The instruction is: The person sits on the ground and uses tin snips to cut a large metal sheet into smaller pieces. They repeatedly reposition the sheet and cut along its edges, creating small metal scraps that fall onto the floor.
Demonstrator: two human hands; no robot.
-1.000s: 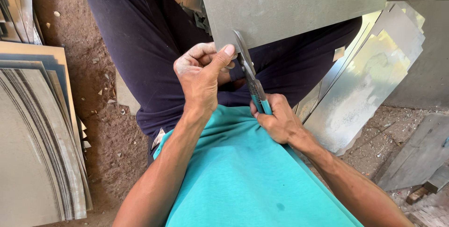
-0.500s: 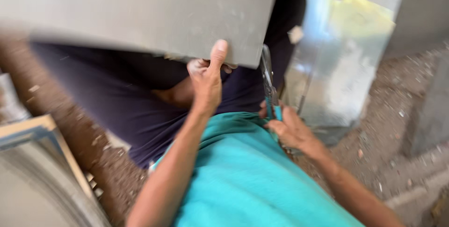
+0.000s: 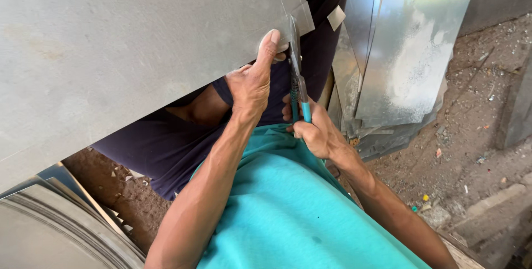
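Bright, soft daylight falls on my work, sharp across the frame with no motion blur. The big grey metal sheet (image 3: 138,42) at ten o'clock is evenly lit and matte. The shiny sheets (image 3: 410,53) at two o'clock throw a whitish glare. Deep shadow sits under the sheet around my lap, near centre.

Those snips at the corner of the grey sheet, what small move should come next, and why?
Probably squeeze the snips shut. Their blades straddle the metal sheet edge near its corner, the right hand grips the teal handles, and the left hand pinches the sheet beside them.
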